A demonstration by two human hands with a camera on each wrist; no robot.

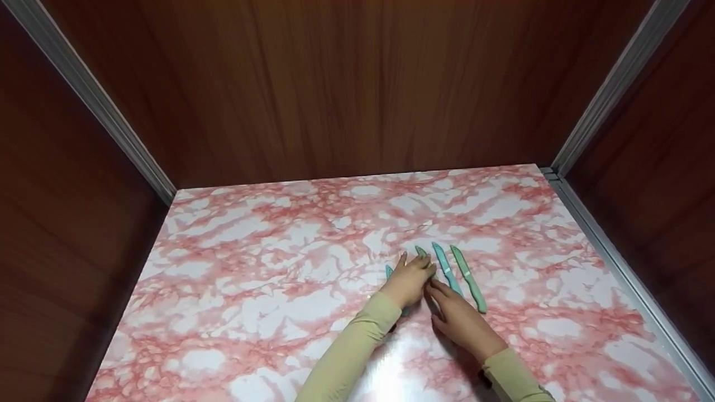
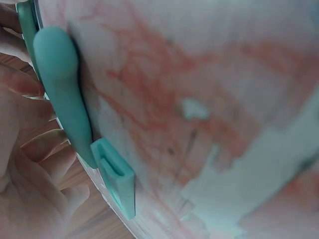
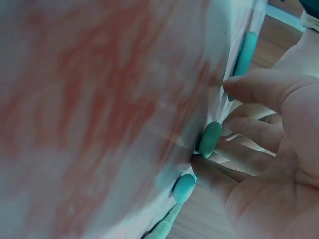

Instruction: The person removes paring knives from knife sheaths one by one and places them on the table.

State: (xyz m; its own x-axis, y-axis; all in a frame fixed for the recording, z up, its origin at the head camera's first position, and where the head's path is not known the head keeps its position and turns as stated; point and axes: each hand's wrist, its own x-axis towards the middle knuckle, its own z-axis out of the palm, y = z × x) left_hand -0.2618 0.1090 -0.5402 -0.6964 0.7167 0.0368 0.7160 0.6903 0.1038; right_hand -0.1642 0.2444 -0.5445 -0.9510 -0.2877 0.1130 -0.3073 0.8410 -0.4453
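Right hand (image 1: 461, 321) is nearest: fingers loosely extended at the near end of the second-from-left green sheathed knife (image 3: 211, 139), one fingertip at its handle, thumb off it. That knife lies between the hands on the red-and-white marbled tabletop (image 1: 268, 307), long axis near-far, tip far and slightly left. Key relation: handle end closest to right hand. To its left, teal sheathed knife (image 2: 75, 124), partly under left wrist; to its right, teal knife (image 1: 441, 259), then green knife (image 1: 468, 276), roughly parallel. Left hand (image 1: 411, 280) covers the middle knife length farther out; can't tell if it's gripping.
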